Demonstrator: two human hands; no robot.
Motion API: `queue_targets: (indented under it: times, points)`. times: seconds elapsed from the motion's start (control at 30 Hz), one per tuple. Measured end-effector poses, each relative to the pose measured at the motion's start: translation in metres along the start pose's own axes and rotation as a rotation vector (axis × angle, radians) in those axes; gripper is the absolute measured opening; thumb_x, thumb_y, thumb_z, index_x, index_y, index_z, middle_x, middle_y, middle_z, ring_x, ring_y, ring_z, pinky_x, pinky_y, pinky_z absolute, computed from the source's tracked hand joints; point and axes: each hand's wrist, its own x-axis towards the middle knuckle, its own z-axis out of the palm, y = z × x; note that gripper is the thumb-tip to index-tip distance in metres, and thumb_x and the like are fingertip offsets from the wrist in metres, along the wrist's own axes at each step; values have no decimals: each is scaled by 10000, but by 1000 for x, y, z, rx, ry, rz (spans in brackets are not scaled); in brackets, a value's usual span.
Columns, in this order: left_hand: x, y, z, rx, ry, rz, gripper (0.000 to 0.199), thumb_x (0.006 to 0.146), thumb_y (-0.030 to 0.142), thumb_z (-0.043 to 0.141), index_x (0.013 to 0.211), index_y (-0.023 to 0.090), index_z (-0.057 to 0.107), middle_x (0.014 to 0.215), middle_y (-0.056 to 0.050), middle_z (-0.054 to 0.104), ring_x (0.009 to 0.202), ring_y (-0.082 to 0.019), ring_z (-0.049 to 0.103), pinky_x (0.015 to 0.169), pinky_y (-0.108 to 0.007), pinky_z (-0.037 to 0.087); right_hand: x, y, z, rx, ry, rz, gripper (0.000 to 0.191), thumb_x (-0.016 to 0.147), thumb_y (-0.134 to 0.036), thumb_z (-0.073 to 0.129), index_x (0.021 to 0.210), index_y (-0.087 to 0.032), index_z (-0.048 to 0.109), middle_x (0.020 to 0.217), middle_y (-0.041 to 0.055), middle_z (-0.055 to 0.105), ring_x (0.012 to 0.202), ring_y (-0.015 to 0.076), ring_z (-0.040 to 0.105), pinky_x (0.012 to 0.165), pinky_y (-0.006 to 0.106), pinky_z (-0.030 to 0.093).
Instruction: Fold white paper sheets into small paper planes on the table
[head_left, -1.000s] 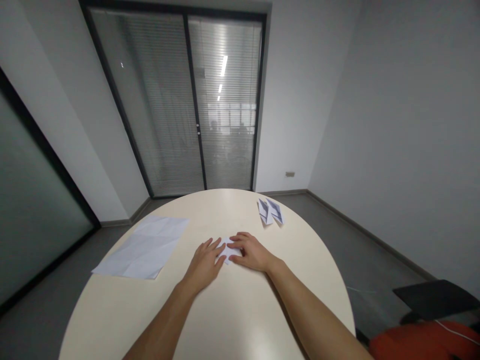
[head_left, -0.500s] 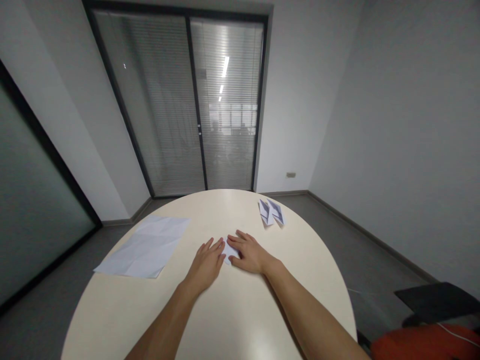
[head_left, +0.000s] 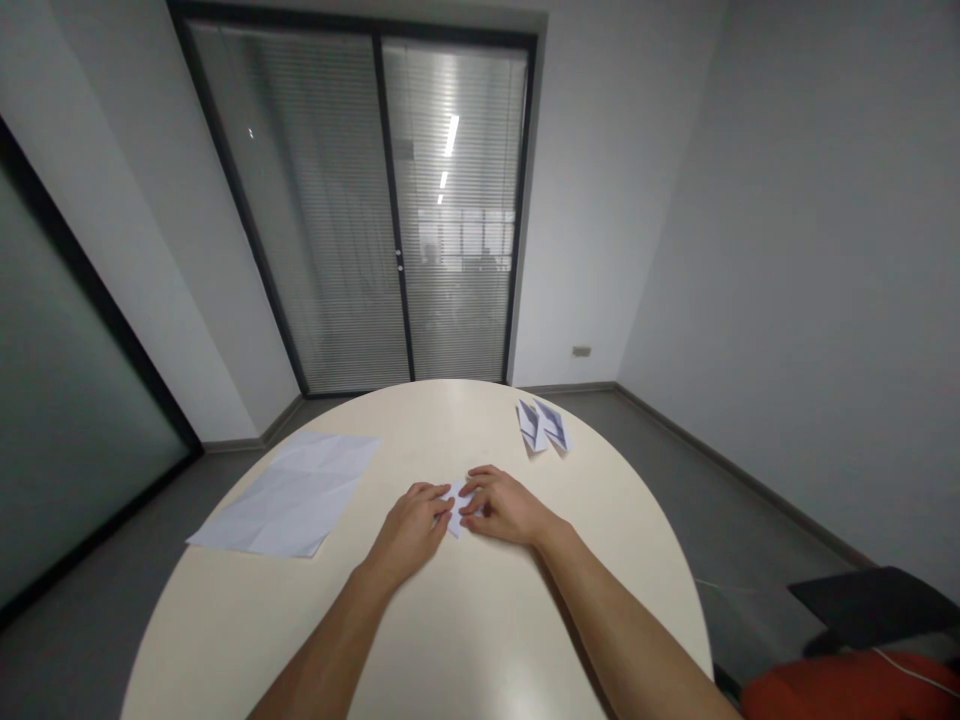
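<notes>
A small piece of folded white paper [head_left: 456, 522] lies on the round table between my hands, its sides partly covered by my fingers. My left hand [head_left: 414, 525] grips its left edge, fingers drawn together and thumb near the front. On the opposite edge, my right hand [head_left: 505, 505] has its fingers curled, with fingertips and thumb on the paper. Exactly how the folds run under my fingertips is too small to tell.
White paper sheets [head_left: 300, 495] with crease lines lie at the table's left. Two folded paper pieces [head_left: 544, 428] sit near the far right edge of the cream table [head_left: 420, 640]. A chair with a red seat [head_left: 847, 690] stands at the lower right.
Both hands have gone from fingers spread flat over the folded paper to bent fingers holding its edges. The paper has shifted slightly towards me; the sheets and other folded pieces stay put.
</notes>
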Motion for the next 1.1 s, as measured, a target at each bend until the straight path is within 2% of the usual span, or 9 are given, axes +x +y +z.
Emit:
queue_targets:
  times: [0.1,0.2,0.37,0.47,0.67,0.77,0.87,0.97,1.1]
  points:
    - [-1,1,-2,-34,-9,10,285,966,238,526,1092,247,782,1271,-59,707,1195,-240,581,1066,-406,472,0,-2,0,7,13,10,156,864,-271,697,983,-237,792,1095,51,769,1116,227,660,1099,403,427]
    - [-1,0,0,-75,-7,17,275,956,227,530,1084,240,773,1252,-63,708,1190,-235,582,1067,-401,469,0,-5,0,-7,8,15,300,874,-252,667,1162,-200,734,1222,79,735,1161,237,651,1157,429,380]
    - [-1,3,7,-130,15,-6,471,912,149,517,1378,178,574,1180,-78,710,1205,-230,563,1087,-396,457,-1,-7,2,-68,-33,58,409,904,-249,603,1301,-170,662,1409,126,624,1346,274,539,1231,484,272]
    - [-1,5,10,-107,12,-28,476,910,181,533,1385,187,552,1226,-76,697,1285,-259,512,1143,-438,405,-1,-7,4,-70,-41,74,446,900,-273,613,1336,-180,641,1440,129,596,1377,287,509,1238,504,252]
    - [-2,1,9,-117,-20,-18,448,959,299,544,1397,204,548,1260,-79,707,1303,-268,507,1139,-460,399,-3,-1,4,-58,-45,64,507,899,-391,659,1359,-180,632,1453,161,576,1377,290,513,1242,513,228]
    - [-1,0,3,-111,-20,20,306,979,284,520,1231,225,684,1293,-68,697,1237,-251,553,1088,-429,444,-4,1,3,-41,-33,65,446,921,-430,646,1304,-203,677,1401,157,623,1351,277,542,1232,524,241]
    - [0,1,-5,-93,-36,78,277,974,229,507,1094,240,756,1283,-48,706,1179,-237,585,1047,-410,471,-4,1,2,-51,2,92,346,919,-401,662,1212,-231,737,1323,137,680,1297,256,587,1219,515,268]
    - [-1,3,-10,-79,-56,99,278,955,223,536,1109,259,764,1273,-26,713,1171,-231,592,1029,-393,483,-3,2,3,-77,48,144,273,911,-345,677,1149,-250,769,1266,121,709,1239,238,622,1203,497,304]
    - [-3,4,-10,-60,-47,55,250,921,252,598,1105,261,768,1266,-23,717,1189,-227,599,1047,-376,479,-3,5,6,-98,69,156,253,948,-272,612,1144,-251,771,1218,108,725,1199,217,636,1193,482,327]
